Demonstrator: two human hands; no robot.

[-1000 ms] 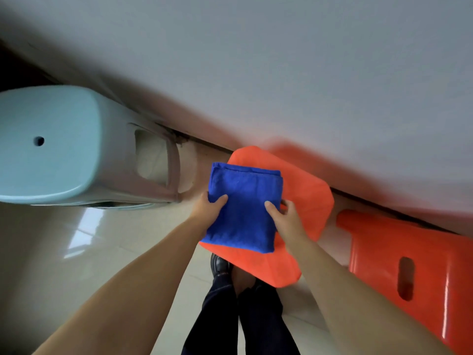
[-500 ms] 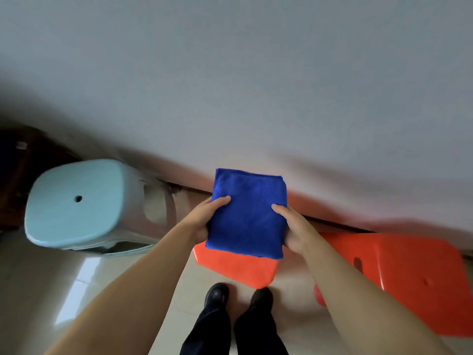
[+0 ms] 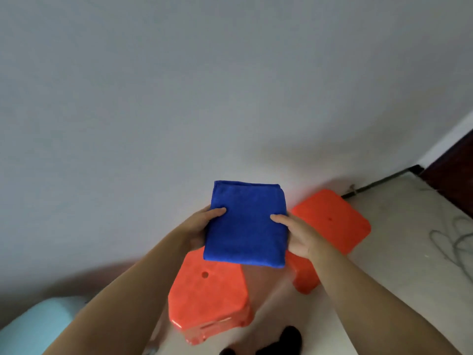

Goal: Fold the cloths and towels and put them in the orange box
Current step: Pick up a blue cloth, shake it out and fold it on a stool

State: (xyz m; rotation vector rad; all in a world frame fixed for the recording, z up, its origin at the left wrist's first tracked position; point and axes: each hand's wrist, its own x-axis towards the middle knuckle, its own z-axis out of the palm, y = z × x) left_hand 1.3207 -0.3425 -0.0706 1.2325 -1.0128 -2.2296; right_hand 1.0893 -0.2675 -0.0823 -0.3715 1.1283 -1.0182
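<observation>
A: where's the blue towel (image 3: 245, 224)?
B: folded, we've got it up in the air, left hand (image 3: 198, 230) at 9, right hand (image 3: 298, 234) at 3, both gripping its edges, above two orange stools (image 3: 207, 295).

wall (image 3: 179, 98): plain grey | floor (image 3: 399, 252): pale | stools: two orange (image 3: 207, 298), one light-blue (image 3: 38, 326)

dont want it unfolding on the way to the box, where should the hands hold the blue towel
Hold the folded blue towel by its two side edges, left hand and right hand coming in from either side, thumbs on top, fingers underneath; it is a flat stacked rectangle, so pinching keeps the layers together.
</observation>
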